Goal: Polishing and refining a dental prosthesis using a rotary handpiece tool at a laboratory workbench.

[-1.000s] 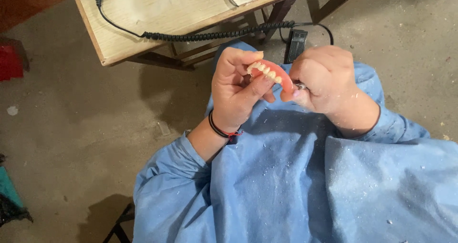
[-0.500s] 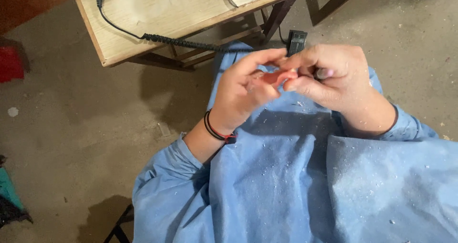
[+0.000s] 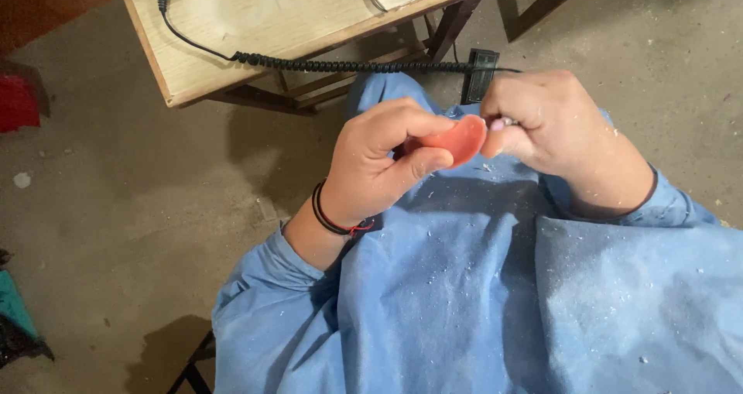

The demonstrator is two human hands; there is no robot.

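coiled black cord (image 3: 340, 65) on wooden table (image 3: 255, 30)

The pink denture plate (image 3: 457, 140) sits upper centre of the frame, smooth side showing. It is pinched at its left end, its right edge meeting a small tool tip (image 3: 499, 122).

Right hand (image 3: 553, 127) hides tool; denture (image 3: 457, 140) half covered

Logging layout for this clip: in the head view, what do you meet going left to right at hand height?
Red thing at the left edge → black wristband → left hand → pink denture plate → right hand.
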